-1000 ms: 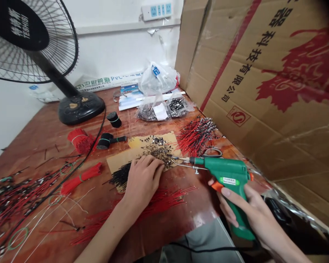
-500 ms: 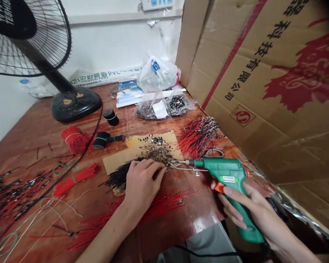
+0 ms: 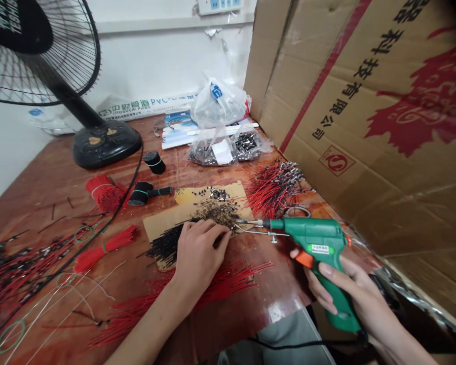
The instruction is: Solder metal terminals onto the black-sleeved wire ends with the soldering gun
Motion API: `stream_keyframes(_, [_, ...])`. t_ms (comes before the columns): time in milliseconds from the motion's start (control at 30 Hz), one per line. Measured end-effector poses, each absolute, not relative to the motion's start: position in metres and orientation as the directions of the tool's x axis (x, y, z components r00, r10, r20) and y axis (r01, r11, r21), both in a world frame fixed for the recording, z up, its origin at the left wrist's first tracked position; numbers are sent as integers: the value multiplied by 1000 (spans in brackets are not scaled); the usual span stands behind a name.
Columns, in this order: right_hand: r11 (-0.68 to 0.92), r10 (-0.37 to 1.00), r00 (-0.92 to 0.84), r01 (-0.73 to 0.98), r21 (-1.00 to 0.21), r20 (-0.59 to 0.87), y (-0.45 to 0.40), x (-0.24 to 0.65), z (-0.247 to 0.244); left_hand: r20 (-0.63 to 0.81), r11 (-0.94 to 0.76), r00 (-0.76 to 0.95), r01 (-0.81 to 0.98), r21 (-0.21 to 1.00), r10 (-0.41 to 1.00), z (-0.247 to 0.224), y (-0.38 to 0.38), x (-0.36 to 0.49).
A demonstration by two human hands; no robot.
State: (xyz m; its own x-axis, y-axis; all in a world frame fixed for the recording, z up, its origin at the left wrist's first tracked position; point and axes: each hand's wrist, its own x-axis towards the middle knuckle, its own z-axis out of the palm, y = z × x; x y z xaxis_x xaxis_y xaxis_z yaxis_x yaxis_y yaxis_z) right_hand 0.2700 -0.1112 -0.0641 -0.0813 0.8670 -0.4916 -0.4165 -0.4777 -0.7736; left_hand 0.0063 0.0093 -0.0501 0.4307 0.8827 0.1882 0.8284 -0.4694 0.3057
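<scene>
In my right hand [image 3: 344, 286] is a green soldering gun [image 3: 319, 235] with an orange trigger, held by its grip. Its metal tip and the thin feed tube below it point left, close to the fingertips of my left hand [image 3: 203, 248]. Those fingers are pinched together over a scorched piece of cardboard [image 3: 159, 225]; what lies between them is too small and hidden to name. Black wires [image 3: 169, 243] are spread beside and partly behind my left hand. Tiny metal parts [image 3: 218, 194] lie scattered on the cardboard. Loose red wires [image 3: 220, 289] run under my left forearm.
A pile of red wires with metal ends [image 3: 273, 187] lies beyond the gun. At the right rises a large cardboard box [image 3: 327, 101]. Bags of small parts [image 3: 213, 149] stand at the back, a black fan [image 3: 106, 144] at the left. Tied wire bundles [image 3: 105, 247] lie left.
The soldering gun's body has shifted slightly right and its rear has tipped a little, its tip staying near my left fingertips. My left hand has barely moved.
</scene>
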Motion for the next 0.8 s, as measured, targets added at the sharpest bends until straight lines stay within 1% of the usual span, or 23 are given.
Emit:
stream_keyframes(100, [-472, 873, -71, -371, -800, -482, -114, 269, -65, 191, -473, 434, 826, 306, 880, -50, 10, 8])
stream_keyframes(267, [-473, 881, -118, -267, -839, -459, -115, 271, -64, 199, -477, 434, 815, 330, 879, -51, 9, 8])
stream_keyframes(533, [-482, 875, -121, -283, -829, -468, -111, 267, -58, 204, -483, 438, 804, 346, 875, -52, 8, 8])
stream_keyframes(800, [-472, 881, -139, -297, -830, -451, -115, 269, -66, 223, -482, 429, 808, 339, 876, -54, 8, 8])
